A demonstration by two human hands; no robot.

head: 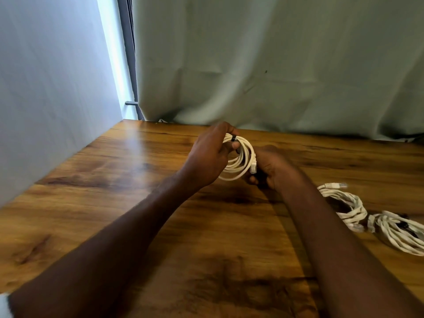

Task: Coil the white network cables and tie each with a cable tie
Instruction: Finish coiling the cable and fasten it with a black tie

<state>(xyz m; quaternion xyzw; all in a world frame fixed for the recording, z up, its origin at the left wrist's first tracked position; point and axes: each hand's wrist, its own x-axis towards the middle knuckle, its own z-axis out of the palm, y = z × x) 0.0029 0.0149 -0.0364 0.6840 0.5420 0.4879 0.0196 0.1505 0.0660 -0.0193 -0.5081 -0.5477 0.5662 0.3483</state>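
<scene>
A coiled white network cable is held upright above the wooden table, near its far middle. My left hand grips the coil's top left, where a dark cable tie wraps the strands. My right hand holds the coil's right side by a clear plug; its fingers curl under and are partly hidden. Two more white cable coils lie on the table at the right: one beside my right forearm, another at the frame's edge.
A pale cloth backdrop hangs behind the table's far edge. A light wall runs along the table's left side. A dark vertical post stands in the gap between them.
</scene>
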